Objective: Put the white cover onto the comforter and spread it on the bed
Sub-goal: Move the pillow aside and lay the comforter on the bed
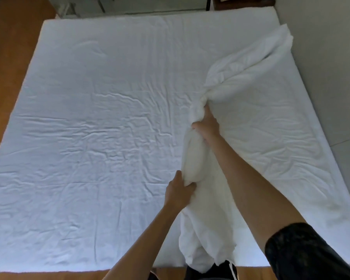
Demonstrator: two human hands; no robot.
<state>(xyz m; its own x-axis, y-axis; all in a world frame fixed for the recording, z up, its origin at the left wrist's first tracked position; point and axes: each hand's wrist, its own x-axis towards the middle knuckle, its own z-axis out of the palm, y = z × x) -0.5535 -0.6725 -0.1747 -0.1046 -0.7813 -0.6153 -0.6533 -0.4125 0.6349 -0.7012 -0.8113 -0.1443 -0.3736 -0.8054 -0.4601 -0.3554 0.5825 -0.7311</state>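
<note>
Comforter [220,138] bunched along the bed's [89,118] right side, both my hands gripping it.
My left hand [179,191] clutches the near bulge, my right hand [207,124] squeezes farther up; tugging unevenly could twist the bundle tighter.

Bedroom, domestic or hotel. Large bed [89,128] in wrinkled white sheet fills view; wooden floor [10,47] at 9 o'clock; pale wall [321,37] at 2 o'clock.
</note>
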